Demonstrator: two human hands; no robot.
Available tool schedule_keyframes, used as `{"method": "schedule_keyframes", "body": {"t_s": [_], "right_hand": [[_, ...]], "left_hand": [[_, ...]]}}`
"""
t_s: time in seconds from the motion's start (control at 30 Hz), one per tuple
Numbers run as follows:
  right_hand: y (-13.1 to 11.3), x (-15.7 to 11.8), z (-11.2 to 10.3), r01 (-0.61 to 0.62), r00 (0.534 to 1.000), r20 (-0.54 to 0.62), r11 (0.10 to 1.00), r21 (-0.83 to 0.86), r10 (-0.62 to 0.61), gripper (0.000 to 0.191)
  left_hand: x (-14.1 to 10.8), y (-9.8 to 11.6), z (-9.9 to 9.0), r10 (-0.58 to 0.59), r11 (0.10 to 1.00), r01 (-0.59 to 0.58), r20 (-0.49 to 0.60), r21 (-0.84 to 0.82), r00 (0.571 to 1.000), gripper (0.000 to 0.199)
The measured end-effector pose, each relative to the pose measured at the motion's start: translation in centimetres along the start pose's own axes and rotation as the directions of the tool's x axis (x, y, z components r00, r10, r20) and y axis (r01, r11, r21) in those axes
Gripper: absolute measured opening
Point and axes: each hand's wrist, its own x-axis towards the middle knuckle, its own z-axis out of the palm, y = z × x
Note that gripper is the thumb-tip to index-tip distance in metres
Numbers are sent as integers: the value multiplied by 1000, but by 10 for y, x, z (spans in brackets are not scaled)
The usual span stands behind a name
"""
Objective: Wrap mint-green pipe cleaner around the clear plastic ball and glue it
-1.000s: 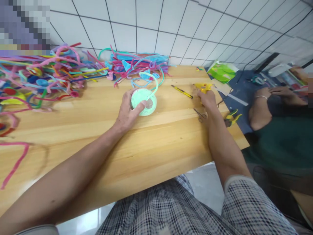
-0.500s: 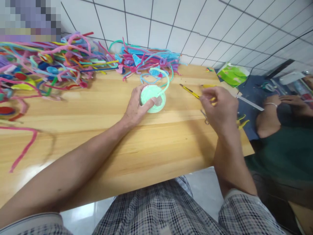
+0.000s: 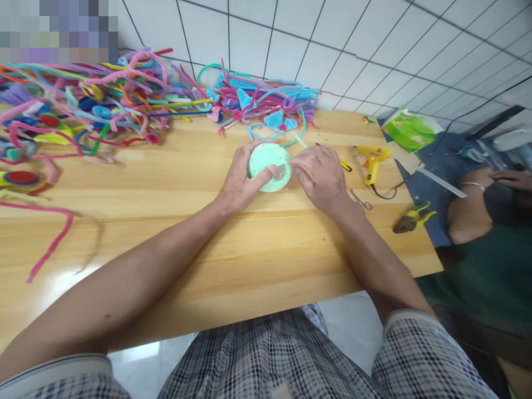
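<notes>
My left hand [image 3: 245, 180] is closed around a round mint-green piece [image 3: 264, 158] that looks wound from fuzzy chenille stem. Its thumb presses on a greyish, shiny round centre. At the piece's right edge, my right hand [image 3: 320, 174] pinches a pale green chenille stem [image 3: 300, 142], whose free end sticks up above the knuckles. The fingertips of that hand hide the spot where stem and piece meet. Partly covered by the right hand, a yellow utility knife [image 3: 344, 165] lies behind it. Small scissors [image 3: 361, 199] rest close to the right wrist.
Many coloured chenille stems [image 3: 124, 105] and a bundle [image 3: 270, 94] line the table's back left. Toward the right are a yellow glue gun [image 3: 374, 163] with a cord, yellow-handled pliers [image 3: 411, 219] and a green packet [image 3: 409, 130]. Another person's arm [image 3: 471, 202] rests beyond the table's right edge.
My right hand has moved left from over the glue gun to the green piece, where it pinches the stem. The glue gun and pliers have come into view. My left hand keeps its hold.
</notes>
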Motion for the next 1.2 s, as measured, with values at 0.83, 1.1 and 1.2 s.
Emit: {"method": "schedule_keyframes", "body": {"t_s": [0.83, 1.1, 1.2], "right_hand": [[-20, -6, 6, 36, 990, -136, 998, -51, -43, 36], [-21, -7, 10, 31, 987, -156, 997, -68, -41, 37], [-23, -8, 10, 21, 990, -140, 998, -52, -28, 37]], "left_hand": [[-2, -2, -1, 0, 1000, 0, -7, 12, 1000, 67], [-2, 1, -1, 1, 1000, -1, -9, -3, 1000, 68], [-2, 1, -1, -14, 1000, 14, -8, -14, 1000, 69]]}}
